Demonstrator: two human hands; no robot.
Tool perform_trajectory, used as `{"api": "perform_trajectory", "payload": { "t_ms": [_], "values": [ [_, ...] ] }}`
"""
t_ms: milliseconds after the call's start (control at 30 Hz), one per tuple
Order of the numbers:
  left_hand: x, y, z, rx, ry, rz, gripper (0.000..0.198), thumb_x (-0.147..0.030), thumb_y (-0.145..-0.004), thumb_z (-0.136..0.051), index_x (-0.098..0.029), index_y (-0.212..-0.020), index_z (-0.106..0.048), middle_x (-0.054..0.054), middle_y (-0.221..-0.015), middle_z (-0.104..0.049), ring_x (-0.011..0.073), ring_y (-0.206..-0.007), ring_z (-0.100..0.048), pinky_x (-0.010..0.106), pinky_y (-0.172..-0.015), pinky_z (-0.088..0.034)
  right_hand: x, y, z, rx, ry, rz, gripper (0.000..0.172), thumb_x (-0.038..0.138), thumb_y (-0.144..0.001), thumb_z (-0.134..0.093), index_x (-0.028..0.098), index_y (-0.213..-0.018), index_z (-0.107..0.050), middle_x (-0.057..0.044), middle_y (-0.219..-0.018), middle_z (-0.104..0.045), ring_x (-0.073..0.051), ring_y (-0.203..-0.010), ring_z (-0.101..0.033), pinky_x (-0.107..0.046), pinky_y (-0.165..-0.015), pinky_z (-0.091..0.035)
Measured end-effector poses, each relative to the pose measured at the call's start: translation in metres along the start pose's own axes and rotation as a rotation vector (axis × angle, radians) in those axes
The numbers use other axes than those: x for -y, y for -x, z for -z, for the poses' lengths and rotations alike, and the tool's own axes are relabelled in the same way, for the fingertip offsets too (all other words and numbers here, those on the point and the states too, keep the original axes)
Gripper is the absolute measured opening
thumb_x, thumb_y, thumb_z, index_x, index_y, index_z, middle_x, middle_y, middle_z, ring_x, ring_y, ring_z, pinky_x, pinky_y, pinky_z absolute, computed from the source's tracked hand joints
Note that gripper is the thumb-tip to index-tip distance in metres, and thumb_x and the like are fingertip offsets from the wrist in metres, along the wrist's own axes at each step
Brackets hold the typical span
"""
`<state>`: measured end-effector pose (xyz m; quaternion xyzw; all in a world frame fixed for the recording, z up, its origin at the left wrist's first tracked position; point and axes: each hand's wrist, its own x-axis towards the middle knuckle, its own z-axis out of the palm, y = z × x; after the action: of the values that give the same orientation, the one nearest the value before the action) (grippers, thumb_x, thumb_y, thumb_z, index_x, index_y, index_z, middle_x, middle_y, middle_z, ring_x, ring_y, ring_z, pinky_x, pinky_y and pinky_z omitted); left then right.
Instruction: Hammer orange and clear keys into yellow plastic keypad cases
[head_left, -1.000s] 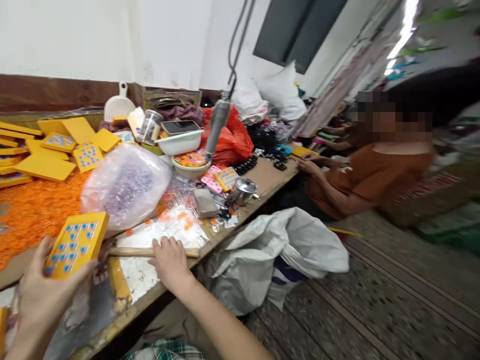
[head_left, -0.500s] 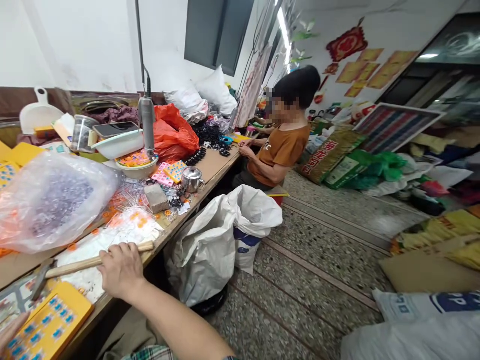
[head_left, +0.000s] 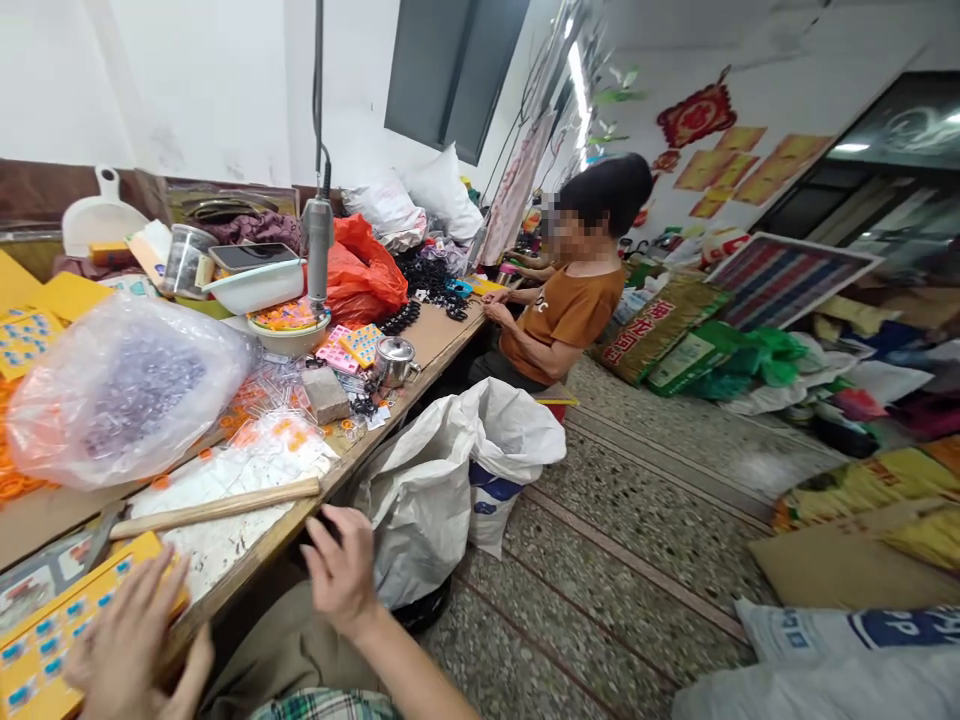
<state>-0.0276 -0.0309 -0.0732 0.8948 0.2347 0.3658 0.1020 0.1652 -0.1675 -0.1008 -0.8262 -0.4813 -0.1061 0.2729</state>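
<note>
My left hand (head_left: 139, 640) lies with spread fingers over the yellow tray (head_left: 45, 640), which carries rows of small blue pieces. Off the table's front edge, my right hand (head_left: 343, 568) hangs above my lap with its fingers apart and nothing in them. On the white sheet (head_left: 225, 540) rests a hammer (head_left: 225, 507), its wooden handle pointing right and its dark head at the left by the yellow tray. Neither hand touches the hammer.
A clear plastic bag of small clear parts (head_left: 142, 390) lies at left. Behind the sheet are a grey block (head_left: 326, 395), a metal cup (head_left: 395, 360) and a hanging grey tool (head_left: 318, 250). White sacks (head_left: 420, 500) stand by the table; a person in orange (head_left: 574, 310) sits beyond.
My right hand has let go of the hammer handle and moved right, off the table edge. My left hand has come further into view over the yellow tray.
</note>
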Motion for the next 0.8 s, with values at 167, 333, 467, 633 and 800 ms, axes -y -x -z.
{"api": "perform_trajectory", "payload": {
  "t_ms": [167,333,467,633,800],
  "values": [
    [-0.027,-0.013,-0.038,0.024,-0.087,-0.067,0.08,-0.019,-0.08,-0.056,-0.037,-0.147,-0.017,0.011,-0.146,-0.041,0.0355,-0.126,-0.046,0.054,-0.1,-0.033,-0.111,0.095,0.072,-0.059,0.267,-0.545,0.047,0.019,-0.084,-0.047,0.024,-0.13,-0.048,-0.014,-0.129,-0.046,-0.033,-0.117,-0.049,-0.051,-0.089,-0.045],
    [-0.023,-0.006,-0.05,0.011,-0.044,-0.034,0.078,-0.018,-0.08,-0.057,-0.041,-0.145,-0.022,0.007,-0.146,-0.042,0.0352,-0.128,-0.044,0.053,-0.097,-0.033,-0.17,0.163,0.198,-0.184,0.571,-1.117,0.045,0.025,-0.086,-0.058,0.012,-0.128,-0.047,-0.015,-0.123,-0.052,-0.029,-0.111,-0.054,-0.048,-0.089,-0.047],
    [-0.019,-0.003,-0.05,-0.012,-0.088,-0.084,0.078,-0.018,-0.079,-0.059,-0.038,-0.145,-0.025,0.009,-0.14,-0.049,0.0346,-0.123,-0.049,0.051,-0.096,-0.032,-0.178,0.139,0.22,-0.108,0.647,-1.138,0.035,0.032,-0.09,-0.057,0.017,-0.122,-0.053,-0.009,-0.123,-0.055,-0.022,-0.105,-0.058,-0.044,-0.087,-0.05],
    [-0.017,-0.009,-0.054,-0.084,-0.185,-0.168,0.075,-0.018,-0.078,-0.058,-0.034,-0.145,-0.028,0.008,-0.128,-0.061,0.0298,-0.11,-0.059,0.045,-0.095,-0.03,-0.174,0.017,0.107,0.288,0.496,-0.683,0.032,0.034,-0.091,-0.055,0.019,-0.119,-0.055,-0.008,-0.123,-0.056,-0.02,-0.103,-0.059,-0.042,-0.087,-0.05],
    [-0.025,-0.014,-0.055,-0.166,-0.253,-0.264,0.054,-0.021,-0.078,-0.059,-0.03,-0.131,-0.052,0.006,-0.117,-0.068,0.0242,-0.098,-0.065,0.04,-0.107,-0.014,-0.167,-0.071,0.023,0.564,0.513,-0.389,0.035,0.034,-0.09,-0.057,0.017,-0.121,-0.054,-0.009,-0.123,-0.056,-0.022,-0.104,-0.059,-0.044,-0.087,-0.05]
  ]
}}
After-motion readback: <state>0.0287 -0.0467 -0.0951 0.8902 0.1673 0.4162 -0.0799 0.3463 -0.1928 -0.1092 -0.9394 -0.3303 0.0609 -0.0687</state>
